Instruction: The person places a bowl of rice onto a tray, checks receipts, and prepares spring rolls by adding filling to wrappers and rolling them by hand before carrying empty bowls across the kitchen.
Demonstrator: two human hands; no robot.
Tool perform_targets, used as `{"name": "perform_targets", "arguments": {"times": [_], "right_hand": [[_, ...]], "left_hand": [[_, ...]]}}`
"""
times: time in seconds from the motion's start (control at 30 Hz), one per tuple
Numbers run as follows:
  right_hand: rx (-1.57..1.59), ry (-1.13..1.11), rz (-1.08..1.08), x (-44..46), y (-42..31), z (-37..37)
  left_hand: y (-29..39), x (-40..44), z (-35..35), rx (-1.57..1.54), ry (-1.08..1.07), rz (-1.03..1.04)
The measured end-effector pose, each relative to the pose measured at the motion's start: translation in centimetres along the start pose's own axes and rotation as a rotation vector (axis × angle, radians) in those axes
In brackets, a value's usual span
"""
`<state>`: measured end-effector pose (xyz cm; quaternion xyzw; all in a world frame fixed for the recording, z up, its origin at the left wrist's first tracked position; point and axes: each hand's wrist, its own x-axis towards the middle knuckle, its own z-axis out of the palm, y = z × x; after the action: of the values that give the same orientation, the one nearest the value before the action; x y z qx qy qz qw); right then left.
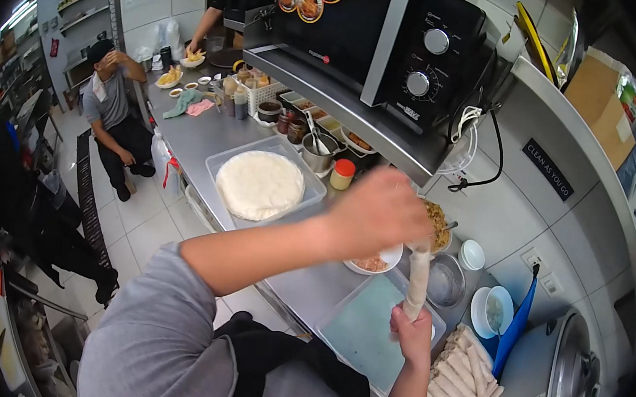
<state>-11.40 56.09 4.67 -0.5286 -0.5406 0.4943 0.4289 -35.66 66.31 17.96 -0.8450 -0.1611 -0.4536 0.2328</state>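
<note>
Overall, a steel counter (290, 291) fills the middle of the view, a microwave (379, 44) on the shelf (328, 92) above it. A big metal pot (548, 355) stands at the right, beside piled pale rolls (460, 388). A plastic tub (318, 192) holds a round white stack (259, 185). Over the green board (367, 326), the right hand (412, 332) has its fingers wrapped round the lower end of one roll (418, 281); the left hand (385, 214) is blurred at the upper end, so whether its fingers grip I cannot tell.
</note>
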Motion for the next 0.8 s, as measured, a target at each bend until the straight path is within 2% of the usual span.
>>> {"name": "perform_targets", "arguments": {"times": [0.03,0.07,0.1,0.13,0.17,0.2,0.27,0.3,0.37,0.4,0.47,0.5,0.53,0.6,0.63,0.77,0.8], "right_hand": [[0.045,-0.123,-0.080,-0.1,-1.4,0.7],[0.092,-0.243,-0.159,-0.2,-2.3,1.7],[0.092,-0.243,-0.158,-0.1,-2.8,3.0],[0.131,-0.371,-0.163,0.0,-3.2,4.4],[0.171,-0.498,-0.168,0.2,-3.7,6.1],[0.172,-0.492,-0.166,0.8,-3.5,8.0],[0.309,-0.722,-0.060,1.6,-2.1,12.0],[0.316,-0.695,-0.045,1.3,-1.8,14.1],[0.378,-0.517,-0.014,1.7,-2.2,18.0],[0.376,-0.505,-0.013,2.1,-2.9,19.7],[0.285,-0.421,-0.142,2.4,-3.6,22.8],[0.282,-0.426,-0.022,2.8,-2.3,24.2],[0.284,-0.416,-0.018,2.9,-2.2,25.4],[0.134,-0.531,0.071,3.0,-2.3,27.4],[0.216,-0.534,0.043,2.9,-2.5,28.9],[0.174,-0.561,0.052,2.7,-4.0,32.2],[0.038,-0.338,-0.190,2.1,-4.9,33.1]], "left_hand": [[-1.0,-1.5,-1.3,-0.138,-0.026,-0.191],[-0.3,-2.8,-1.7,-0.138,-0.028,-0.193],[1.3,-4.4,-2.0,-0.769,0.080,-0.549],[2.7,-5.8,-2.2,-1.404,0.194,-0.892],[3.6,-6.9,-2.3,-1.562,0.095,-0.861],[4.5,-8.5,-1.4,-1.672,0.072,-0.790],[4.9,-7.5,-4.7,-1.864,-0.040,-0.904],[4.8,-8.3,-5.2,-1.893,-0.055,-0.907],[3.8,-9.7,-6.6,-1.641,-0.040,-1.177],[3.1,-9.9,-7.7,-1.653,-0.046,-1.171],[1.8,-10.6,-10.1,-1.422,0.105,-1.265],[0.6,-11.6,-10.9,-1.344,0.097,-1.229],[-0.7,-12.0,-12.3,-1.353,0.090,-1.229],[-3.0,-12.4,-15.3,-1.430,0.122,-1.091],[-3.9,-12.9,-16.2,-1.474,0.106,-1.047],[-5.8,-14.7,-19.3,-1.507,0.099,-1.028],[-6.0,-15.1,-20.0,-1.419,0.108,-1.026]]}}
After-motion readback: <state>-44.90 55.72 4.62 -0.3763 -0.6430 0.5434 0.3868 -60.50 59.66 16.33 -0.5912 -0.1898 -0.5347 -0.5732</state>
